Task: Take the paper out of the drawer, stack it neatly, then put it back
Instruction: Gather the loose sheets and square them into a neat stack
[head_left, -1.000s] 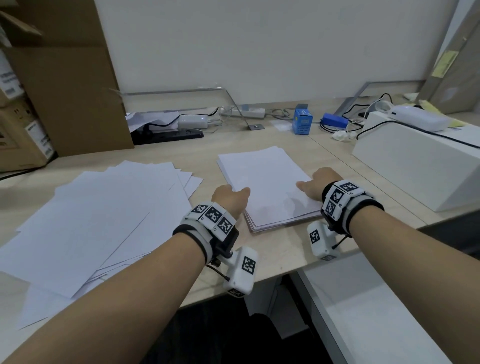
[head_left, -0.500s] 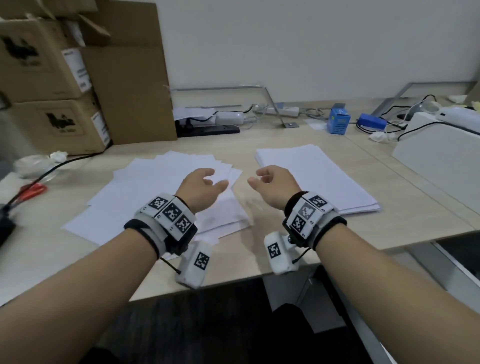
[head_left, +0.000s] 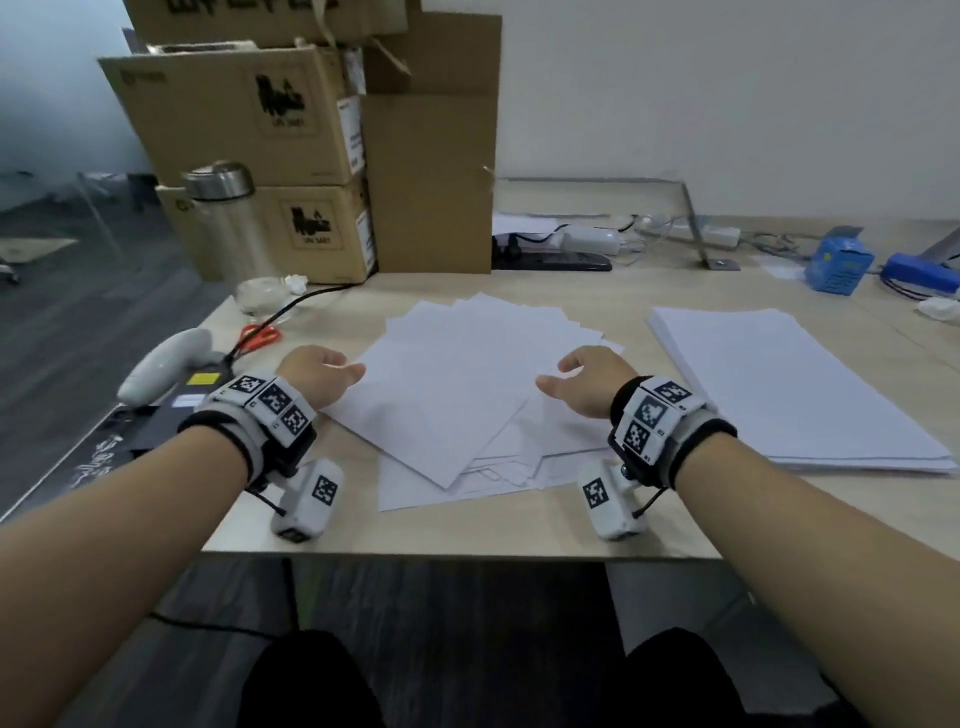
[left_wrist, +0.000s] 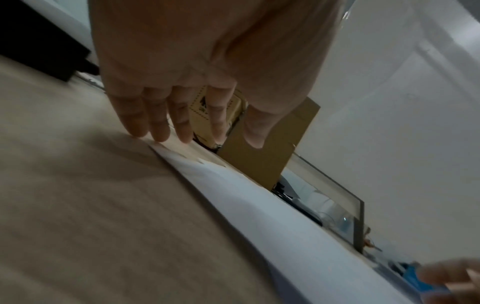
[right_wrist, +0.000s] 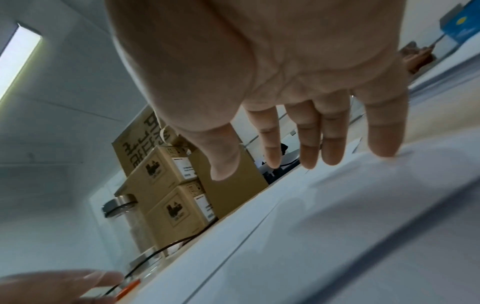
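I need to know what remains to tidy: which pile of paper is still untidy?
The fanned-out pile between both hands; the stack at the right has aligned edges.

A: Can any of it be read?

B: Barely. The upper cardboard box (head_left: 249, 114) and the lower cardboard box (head_left: 291, 234) each carry a black logo with 1 short line beneath. It may say "UN 3481", but it is blurred.

A: Their white side labels (head_left: 349, 130)?

B: The print is too small.

A: The top box (head_left: 234, 13)?

B: It has large black characters, cut off by the frame edge.

A: The wrists?

B: There are black-and-white square code markers on the left wrist band (head_left: 270, 400) and the right wrist band (head_left: 654, 410), no words.
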